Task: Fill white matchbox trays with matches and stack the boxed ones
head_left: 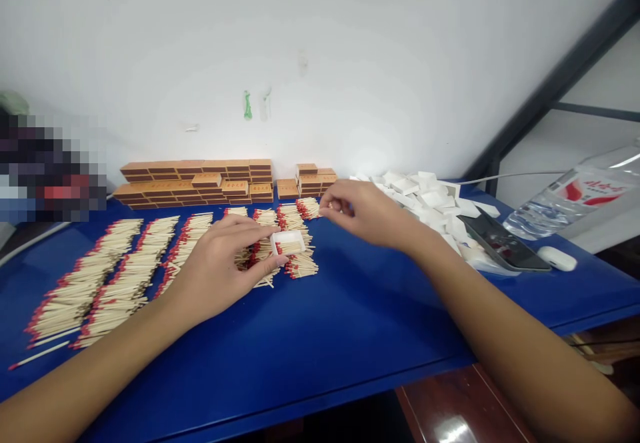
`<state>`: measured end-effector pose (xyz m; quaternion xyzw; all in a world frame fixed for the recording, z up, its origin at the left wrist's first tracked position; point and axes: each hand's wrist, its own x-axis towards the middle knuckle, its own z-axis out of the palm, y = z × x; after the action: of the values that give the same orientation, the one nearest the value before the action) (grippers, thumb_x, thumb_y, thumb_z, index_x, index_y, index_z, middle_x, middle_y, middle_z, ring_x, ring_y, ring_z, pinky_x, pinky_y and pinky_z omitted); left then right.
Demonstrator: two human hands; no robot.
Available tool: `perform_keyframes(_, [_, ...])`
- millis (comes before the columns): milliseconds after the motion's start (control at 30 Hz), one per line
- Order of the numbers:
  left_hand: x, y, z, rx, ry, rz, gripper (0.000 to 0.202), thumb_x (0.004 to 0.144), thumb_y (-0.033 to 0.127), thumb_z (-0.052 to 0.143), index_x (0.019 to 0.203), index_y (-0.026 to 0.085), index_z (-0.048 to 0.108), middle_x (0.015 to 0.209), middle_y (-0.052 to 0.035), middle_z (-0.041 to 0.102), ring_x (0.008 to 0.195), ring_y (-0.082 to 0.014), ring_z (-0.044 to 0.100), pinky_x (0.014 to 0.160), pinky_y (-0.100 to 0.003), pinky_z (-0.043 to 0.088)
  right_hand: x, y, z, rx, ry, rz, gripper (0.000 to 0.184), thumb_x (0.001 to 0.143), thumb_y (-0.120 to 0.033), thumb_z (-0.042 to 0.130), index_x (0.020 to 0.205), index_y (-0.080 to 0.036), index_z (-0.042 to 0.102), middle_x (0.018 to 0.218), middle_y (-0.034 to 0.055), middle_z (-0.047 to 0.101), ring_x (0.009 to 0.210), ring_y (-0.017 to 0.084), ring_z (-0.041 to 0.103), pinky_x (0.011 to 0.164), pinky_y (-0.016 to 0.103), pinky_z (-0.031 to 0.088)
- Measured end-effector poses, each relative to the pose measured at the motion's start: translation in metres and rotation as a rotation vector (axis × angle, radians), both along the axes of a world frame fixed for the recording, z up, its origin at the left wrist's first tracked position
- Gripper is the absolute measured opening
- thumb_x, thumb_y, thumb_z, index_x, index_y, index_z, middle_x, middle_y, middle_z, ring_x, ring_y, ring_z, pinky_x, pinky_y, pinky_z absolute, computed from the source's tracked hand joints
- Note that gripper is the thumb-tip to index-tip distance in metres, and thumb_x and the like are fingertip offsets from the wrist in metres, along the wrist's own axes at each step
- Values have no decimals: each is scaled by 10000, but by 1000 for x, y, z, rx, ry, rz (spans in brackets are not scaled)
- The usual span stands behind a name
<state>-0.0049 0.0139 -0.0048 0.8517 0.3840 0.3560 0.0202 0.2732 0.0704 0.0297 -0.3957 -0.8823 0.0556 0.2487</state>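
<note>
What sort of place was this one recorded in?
Probably a small indoor work corner, perhaps a workshop: loose matches laid in rows, stacked matchboxes and a heap of white trays share a blue table.

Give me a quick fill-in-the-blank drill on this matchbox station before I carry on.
1. The matchbox tray is held in the person's ____ hand.
2. The matches have heads coloured ____.
3. The tabletop is coloured ____.
4. The water bottle appears on the picture's ____ side.
Missing words: left; red; blue; right.
</note>
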Motion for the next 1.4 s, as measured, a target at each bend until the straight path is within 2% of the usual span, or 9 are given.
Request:
perform_keyframes(100, [-2, 1, -1, 0, 6, 6, 362, 900, 428, 745, 1172, 189, 732, 1037, -52, 764, 1008, -231, 645, 922, -391, 510, 21, 22, -6, -16, -119, -118, 80, 882, -198, 617, 886, -177, 694, 874, 54, 672, 768, 174, 573, 687, 291, 389])
perform_keyframes(267, [-3, 0, 0, 31, 14, 11, 349, 907, 436, 736, 1156, 192, 732, 1016, -48, 765, 997, -229, 653, 917, -394, 518, 35, 40, -20, -192, -225, -160, 61, 838, -168, 636, 843, -171, 697, 808, 47, 705, 706, 169, 597, 641, 285, 394])
perform_keyframes(467, [-2, 1, 1, 52, 20, 4, 331, 907, 431, 736, 1143, 200, 734, 1011, -43, 772, 984, -230, 663, 911, -389, 516, 30, 37, -20, -265, -258, -168, 52, 850, -181, 613, 834, -178, 662, 784, 43, 708, 675, 164, 592, 627, 287, 395])
perform_keyframes(1000, [-2, 1, 1, 29, 44, 13, 346, 922, 444, 712, 1170, 202, 728, 1040, -59, 771, 1002, -243, 664, 917, -403, 514, 36, 32, -11, -414, -263, -163, 70, 822, -226, 640, 852, -201, 698, 814, 26, 728, 682, 162, 622, 610, 288, 432])
perform_keyframes(1400, [-1, 0, 4, 38, 36, 16, 333, 914, 433, 722, 1148, 196, 742, 1031, -59, 776, 999, -246, 668, 910, -399, 518, 39, 35, -14, -407, -248, -162, 79, 829, -248, 652, 870, -202, 702, 790, 17, 707, 660, 151, 605, 600, 280, 413])
